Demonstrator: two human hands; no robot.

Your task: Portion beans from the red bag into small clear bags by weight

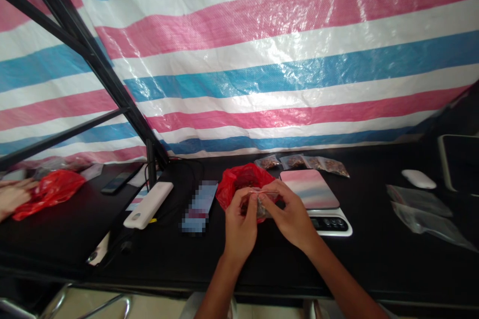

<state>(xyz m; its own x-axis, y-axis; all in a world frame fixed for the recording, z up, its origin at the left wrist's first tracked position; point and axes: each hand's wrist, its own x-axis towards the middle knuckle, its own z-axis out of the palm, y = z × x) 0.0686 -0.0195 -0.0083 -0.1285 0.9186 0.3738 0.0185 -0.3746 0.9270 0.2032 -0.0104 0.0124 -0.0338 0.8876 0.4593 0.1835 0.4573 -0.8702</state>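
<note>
The left hand [239,224] and right hand [290,214] are together, pinching a small clear plastic bag [260,204] of dark reddish pieces, partly hidden by the grip, over a red plastic bag [243,182] on a black table [374,269]. Nearby, a digital scale [329,224] shows no readable writing; a pixelated rectangular object [198,207] stays indecipherable.

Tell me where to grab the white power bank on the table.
Grip the power bank across its middle, by its two long edges, coming from above. It is a long, narrow bar lying flat and angled on the black table, so a grip across the narrow width should suit it best. The left hand is the nearer one.
</note>
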